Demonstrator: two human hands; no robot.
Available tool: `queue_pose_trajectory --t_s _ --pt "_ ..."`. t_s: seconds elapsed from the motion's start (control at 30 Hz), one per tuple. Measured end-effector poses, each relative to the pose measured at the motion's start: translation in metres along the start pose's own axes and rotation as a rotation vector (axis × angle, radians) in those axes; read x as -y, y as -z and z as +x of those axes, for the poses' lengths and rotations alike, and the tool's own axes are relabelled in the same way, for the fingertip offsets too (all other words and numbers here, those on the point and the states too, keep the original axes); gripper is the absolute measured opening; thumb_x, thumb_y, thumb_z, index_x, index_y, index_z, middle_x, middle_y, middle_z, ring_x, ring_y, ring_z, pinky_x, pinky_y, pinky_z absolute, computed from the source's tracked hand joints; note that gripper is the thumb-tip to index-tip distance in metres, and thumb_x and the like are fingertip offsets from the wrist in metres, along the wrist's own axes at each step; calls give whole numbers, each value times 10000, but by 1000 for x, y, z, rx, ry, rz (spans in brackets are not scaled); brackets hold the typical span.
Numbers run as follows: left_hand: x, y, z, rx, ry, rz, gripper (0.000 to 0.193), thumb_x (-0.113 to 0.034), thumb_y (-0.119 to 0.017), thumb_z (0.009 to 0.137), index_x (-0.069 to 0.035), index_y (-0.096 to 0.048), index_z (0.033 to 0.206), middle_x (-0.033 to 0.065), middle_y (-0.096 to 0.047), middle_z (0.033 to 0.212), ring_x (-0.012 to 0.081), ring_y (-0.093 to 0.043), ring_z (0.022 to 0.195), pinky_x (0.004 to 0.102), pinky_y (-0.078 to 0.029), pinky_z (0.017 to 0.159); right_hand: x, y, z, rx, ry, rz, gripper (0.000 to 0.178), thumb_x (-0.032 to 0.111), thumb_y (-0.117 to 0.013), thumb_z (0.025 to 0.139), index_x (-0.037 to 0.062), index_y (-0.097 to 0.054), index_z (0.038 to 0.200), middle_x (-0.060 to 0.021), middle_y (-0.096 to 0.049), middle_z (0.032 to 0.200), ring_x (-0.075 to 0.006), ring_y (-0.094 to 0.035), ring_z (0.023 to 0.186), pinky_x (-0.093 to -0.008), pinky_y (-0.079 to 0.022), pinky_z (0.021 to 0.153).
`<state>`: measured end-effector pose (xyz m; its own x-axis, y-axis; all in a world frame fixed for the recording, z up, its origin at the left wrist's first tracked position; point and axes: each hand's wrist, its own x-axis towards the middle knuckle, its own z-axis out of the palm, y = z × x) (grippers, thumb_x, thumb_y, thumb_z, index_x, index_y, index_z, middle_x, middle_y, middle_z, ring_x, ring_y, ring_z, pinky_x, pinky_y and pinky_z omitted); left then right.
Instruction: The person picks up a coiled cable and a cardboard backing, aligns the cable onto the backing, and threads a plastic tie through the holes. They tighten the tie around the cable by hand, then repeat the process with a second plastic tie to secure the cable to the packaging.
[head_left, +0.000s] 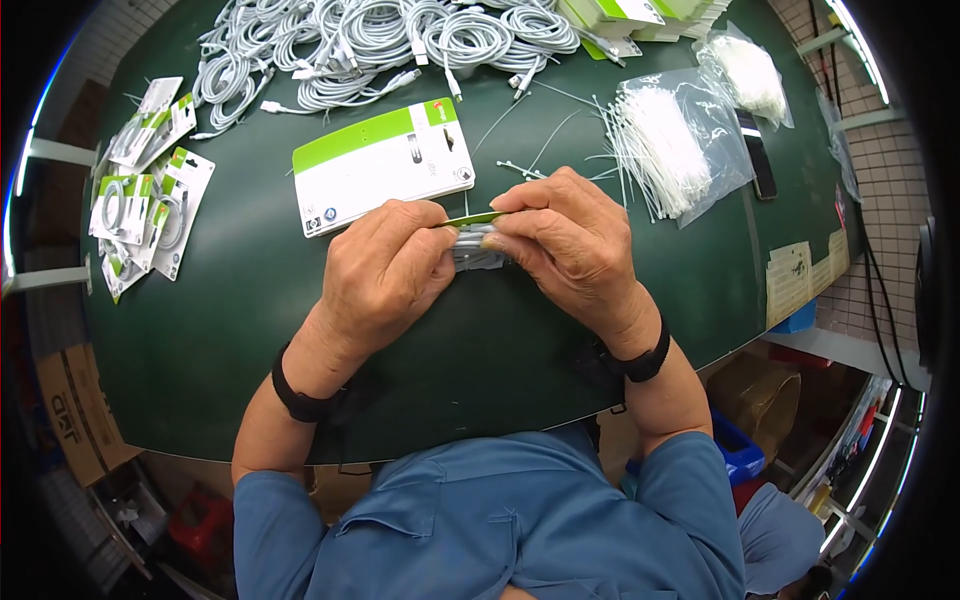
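Observation:
Between my two hands is a green-edged packaging card (472, 218), seen nearly edge-on, with a coiled grey cable (478, 246) against its near side. My left hand (388, 262) pinches the card and cable at their left end. On the right, my right hand (572, 236) grips the other end with thumb and fingers. Just beyond my hands lies a flat stack of white and green cards (385, 165). White cable ties (655, 150) spill from a clear plastic bag to the right, and a few loose ones lie near my right fingers.
Many coiled grey cables (470, 38) are heaped along the far side. Carded cables (140, 195) are piled at the left. Stacks of green cards (640, 15) stand at the back right. A second bag of ties (745, 75) and a phone (758, 160) lie on the right of the green table (220, 350).

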<state>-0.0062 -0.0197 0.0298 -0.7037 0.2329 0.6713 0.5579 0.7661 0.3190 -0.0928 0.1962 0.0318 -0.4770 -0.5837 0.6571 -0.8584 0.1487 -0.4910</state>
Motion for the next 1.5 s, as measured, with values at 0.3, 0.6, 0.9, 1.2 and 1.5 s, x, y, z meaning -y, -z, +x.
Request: queue_pose_trajectory --t_s 0.3,0.6,0.9,1.2,1.5 --pt "-2 1 0 -12 -12 -8 287 99 -768 700 -4 -689 956 111 -707 919 272 -716 769 360 -589 659 -4 0 0 -8 0 41 223 55 -902 751 54 -743 907 -72 -744 964 -219 -656 758 -324 -529 634" --pt "-9 1 -1 -7 -1 -55 292 56 -781 687 -9 -686 954 96 -687 946 265 -696 776 372 -578 656 -14 28 7 -177 -298 188 186 6 -865 782 32 -776 943 -90 -730 912 -219 -652 733 -313 -534 643" --pt "-23 -3 -1 15 -37 -124 306 109 -769 669 2 -659 934 115 -685 923 273 -683 732 361 -569 623 -56 36 -12 306 -528 -251 157 71 -840 811 15 -785 947 -106 -712 838 -212 -670 709 -346 -548 668" --pt "-25 -7 -2 6 -61 -87 247 25 -769 707 -9 -665 928 105 -660 926 255 -675 750 366 -563 641 -57 35 -11 362 -506 -293 121 100 -807 852 4 -742 882 -127 -713 842 -273 -679 723 -372 -542 676" --pt "-27 -7 0 14 -66 -92 261 38 -771 694 -14 -669 928 101 -665 929 254 -673 742 361 -562 635 -59 32 -13 266 -558 -263 103 93 -778 885 9 -736 927 -137 -705 859 -320 -687 779 -412 -549 724"
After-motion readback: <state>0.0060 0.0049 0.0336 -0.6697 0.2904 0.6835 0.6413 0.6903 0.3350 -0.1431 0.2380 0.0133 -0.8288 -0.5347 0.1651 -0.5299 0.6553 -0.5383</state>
